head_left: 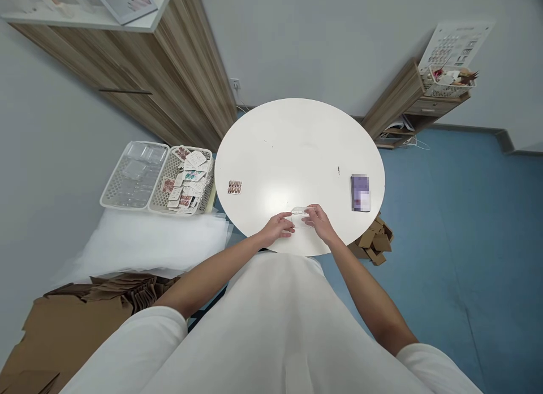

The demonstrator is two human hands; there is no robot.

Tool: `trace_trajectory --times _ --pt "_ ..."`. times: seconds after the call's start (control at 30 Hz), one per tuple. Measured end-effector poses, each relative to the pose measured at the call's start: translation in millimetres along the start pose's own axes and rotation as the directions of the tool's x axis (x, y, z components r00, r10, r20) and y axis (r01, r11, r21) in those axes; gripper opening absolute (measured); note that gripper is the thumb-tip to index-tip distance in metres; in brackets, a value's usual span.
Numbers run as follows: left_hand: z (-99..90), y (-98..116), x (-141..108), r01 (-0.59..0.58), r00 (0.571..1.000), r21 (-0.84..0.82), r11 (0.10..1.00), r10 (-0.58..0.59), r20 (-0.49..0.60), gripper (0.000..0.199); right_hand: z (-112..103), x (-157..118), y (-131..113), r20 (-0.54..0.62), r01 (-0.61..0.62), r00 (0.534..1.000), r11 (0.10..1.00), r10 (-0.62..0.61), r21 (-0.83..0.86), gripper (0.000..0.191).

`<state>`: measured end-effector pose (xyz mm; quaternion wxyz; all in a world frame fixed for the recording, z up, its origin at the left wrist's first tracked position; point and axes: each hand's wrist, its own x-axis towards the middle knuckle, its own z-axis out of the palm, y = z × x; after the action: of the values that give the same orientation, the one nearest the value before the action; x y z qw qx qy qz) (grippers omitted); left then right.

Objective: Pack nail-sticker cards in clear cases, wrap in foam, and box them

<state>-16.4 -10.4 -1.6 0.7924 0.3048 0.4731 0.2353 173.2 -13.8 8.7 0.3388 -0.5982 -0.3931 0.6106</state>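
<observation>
From where I stand, handling is underway but incomplete — the left hand [280,228] and right hand [319,220] grasp a clear box [300,211] between them, no contents visible, while the card [235,187] lies outside it, well left of both hands.

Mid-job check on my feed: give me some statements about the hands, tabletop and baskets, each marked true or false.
1. The left hand and right hand are at a clear plastic case. True.
2. The purple item lies on the table's left side. False: the purple item lies on the right.
3. A small card lies on the table's left side. True.
4. Both baskets are right of the table. False: the baskets are left of it.
</observation>
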Motion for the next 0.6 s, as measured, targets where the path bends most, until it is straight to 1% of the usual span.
trace_trajectory --times 0.07,0.13,0.23,0.33,0.4,0.5,0.6 --pt "2.2 -1.0 -0.8 0.031 0.999 -0.056 0.998 -0.031 -0.010 0.045 4.9 0.3 1.8 -0.021 0.031 0.999 0.999 -0.032 -0.036 0.037" --pt "3.2 -3.0 -1.2 0.024 0.999 -0.049 0.999 -0.026 -0.038 0.046 7.8 0.2 2.9 -0.022 0.055 0.998 0.997 -0.057 -0.060 0.037" --pt "2.3 -9.7 -0.2 -0.014 0.995 0.032 0.999 0.017 -0.097 0.047 7.9 1.5 3.8 -0.019 0.053 0.998 0.995 -0.055 -0.081 0.037" --pt "-0.9 -17.9 2.6 -0.054 0.990 0.130 0.990 0.070 -0.126 0.039 4.6 5.6 5.2 -0.056 0.047 0.997 0.995 -0.052 -0.091 0.036" --pt "-3.6 -22.2 4.8 -0.078 0.987 0.189 0.979 0.103 -0.123 0.033 2.5 9.5 7.2 -0.074 0.040 0.996 0.995 -0.048 -0.094 0.036" --pt "-6.6 -26.6 7.5 -0.096 0.985 0.234 0.967 0.125 -0.115 0.030 2.2 16.2 12.4 -0.095 -0.020 0.995 0.997 0.013 -0.074 0.037" --pt "-7.2 -30.8 10.6 -0.090 0.983 0.242 0.966 0.125 -0.133 0.030 5.5 21.5 19.7 -0.120 -0.096 0.989 0.995 0.090 -0.041 0.037"
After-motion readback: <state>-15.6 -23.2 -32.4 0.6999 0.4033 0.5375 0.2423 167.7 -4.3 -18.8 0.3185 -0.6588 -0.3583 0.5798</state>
